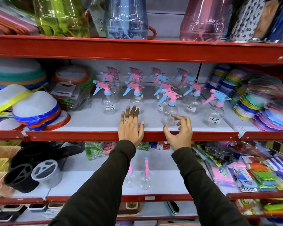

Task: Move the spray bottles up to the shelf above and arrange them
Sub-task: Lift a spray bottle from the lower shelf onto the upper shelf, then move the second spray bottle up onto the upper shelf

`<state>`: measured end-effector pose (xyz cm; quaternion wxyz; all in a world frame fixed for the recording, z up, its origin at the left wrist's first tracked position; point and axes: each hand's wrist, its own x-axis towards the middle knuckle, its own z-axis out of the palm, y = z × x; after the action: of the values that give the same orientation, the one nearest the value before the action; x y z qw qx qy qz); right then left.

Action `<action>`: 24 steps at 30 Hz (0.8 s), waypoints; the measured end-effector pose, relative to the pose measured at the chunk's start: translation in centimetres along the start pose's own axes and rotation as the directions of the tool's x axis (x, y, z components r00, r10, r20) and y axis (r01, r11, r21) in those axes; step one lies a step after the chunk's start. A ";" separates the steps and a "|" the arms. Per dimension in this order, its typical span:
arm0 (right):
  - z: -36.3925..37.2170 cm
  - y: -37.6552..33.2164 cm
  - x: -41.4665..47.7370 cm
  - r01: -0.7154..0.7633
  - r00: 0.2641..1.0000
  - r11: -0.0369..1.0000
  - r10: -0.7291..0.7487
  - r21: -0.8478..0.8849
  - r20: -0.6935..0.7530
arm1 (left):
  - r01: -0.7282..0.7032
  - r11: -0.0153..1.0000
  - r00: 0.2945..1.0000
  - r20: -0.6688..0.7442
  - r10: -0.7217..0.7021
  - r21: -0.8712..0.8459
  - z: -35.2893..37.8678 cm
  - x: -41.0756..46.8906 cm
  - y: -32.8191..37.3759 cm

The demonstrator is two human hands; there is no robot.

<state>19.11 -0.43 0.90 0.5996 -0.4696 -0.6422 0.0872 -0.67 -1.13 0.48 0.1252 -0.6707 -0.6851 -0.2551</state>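
Observation:
Several clear spray bottles with pink and blue trigger heads stand in rows on the middle shelf point(91, 121). The nearest one point(169, 110) stands just beyond my right hand point(178, 131), whose fingers are curled and apart, close to the bottle's base but not gripping it. My left hand point(130, 126) lies flat and open on the shelf's front edge, fingertips near another bottle point(136, 98). A further bottle point(216, 110) stands at the right. Two spray bottles point(145, 175) stand on the lower shelf between my forearms; the left one point(130, 176) is partly hidden by my left sleeve.
Stacked plastic lids and plates point(34, 110) crowd the left of the middle shelf; colourful stacked plates point(266, 108) fill the right. Large tinted bottles point(126, 17) stand on the top shelf. Black and grey holders point(46, 173) and packaged goods point(245, 173) flank the lower shelf.

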 end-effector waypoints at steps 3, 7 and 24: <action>1.0 0.4 -4.0 0.033 0.999 0.999 -0.033 0.002 0.035 | -0.057 0.998 0.998 -0.001 0.057 0.007 -0.8 -0.9 -1.9; 2.7 3.1 -9.5 -0.199 0.966 0.975 0.212 -0.093 0.149 | -0.002 1.000 0.999 -0.048 0.004 0.026 -2.4 -2.0 -6.6; 9.1 8.0 -20.4 -0.643 0.445 0.615 0.785 -0.456 0.430 | 0.039 0.994 0.991 -0.135 -0.024 0.107 -1.8 -1.9 -12.5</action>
<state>12.07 -6.37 -20.99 0.2141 -0.7086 -0.5392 0.4016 -13.10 -3.33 -1.24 0.2032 -0.6334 -0.6987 -0.2636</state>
